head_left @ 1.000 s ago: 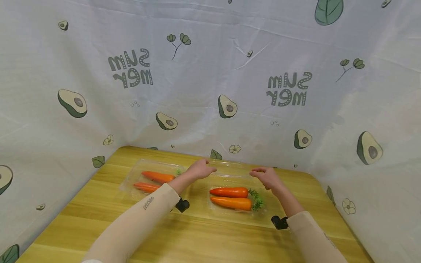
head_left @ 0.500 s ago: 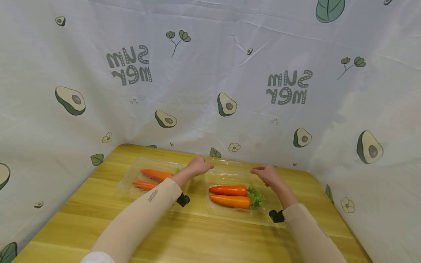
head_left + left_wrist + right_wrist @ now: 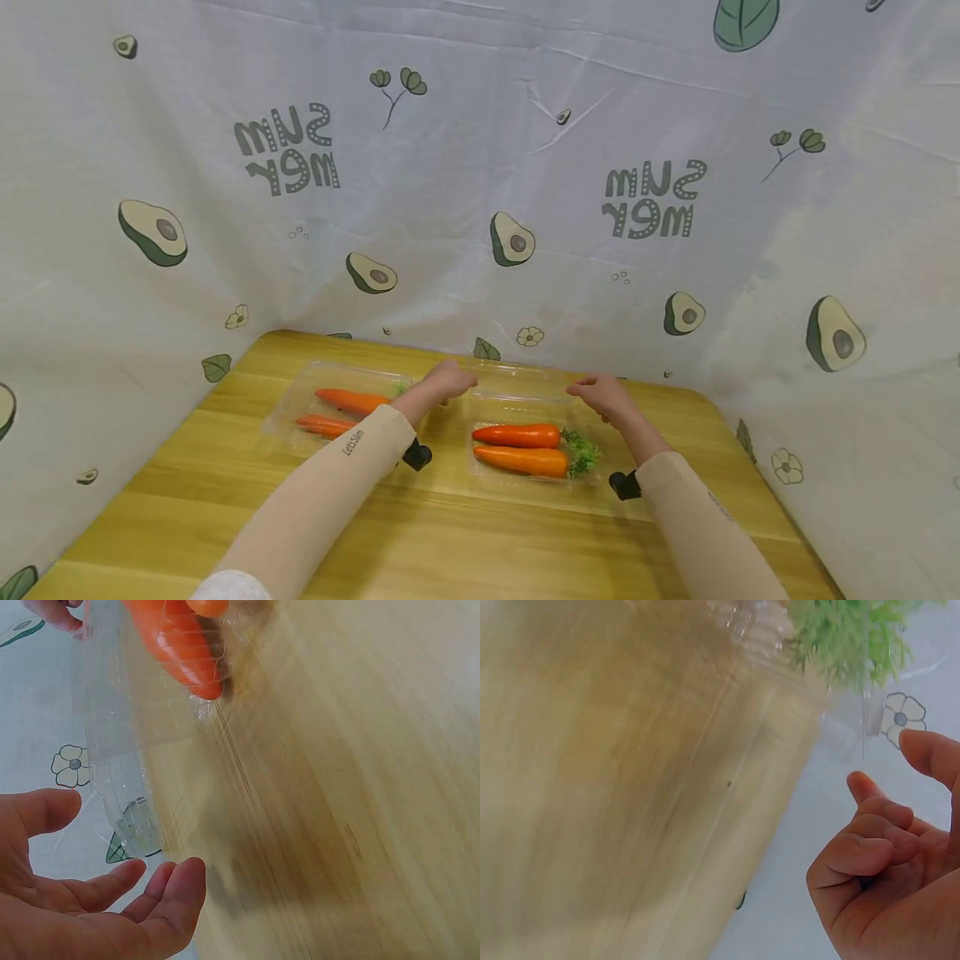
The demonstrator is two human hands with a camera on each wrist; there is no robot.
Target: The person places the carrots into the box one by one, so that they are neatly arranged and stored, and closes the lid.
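Note:
In the head view, a clear plastic box stands with its hinged lid [image 3: 517,395] raised at the back. Two carrots, a red-orange one [image 3: 517,434] and a lighter orange one [image 3: 521,461], lie inside, leafy green tops [image 3: 583,455] to the right. My left hand [image 3: 448,382] is at the lid's left end; the left wrist view shows its thumb and fingers [image 3: 172,907] spread, with nothing between them. By the lid's right end is my right hand [image 3: 606,398]. Its index finger and thumb stand apart beside the plastic edge in the right wrist view, the other fingers [image 3: 855,855] loosely bent.
A second clear box [image 3: 288,402] with more carrots [image 3: 351,402] sits to the left, partly behind my left arm. Both rest on a wooden table [image 3: 465,542]. A white avocado-print cloth [image 3: 442,183] hangs close behind the table's far edge.
My left hand has shifted slightly left, away from the lid's edge. The right hand has barely moved. Boxes and carrots keep their places while the head view drifts a little.

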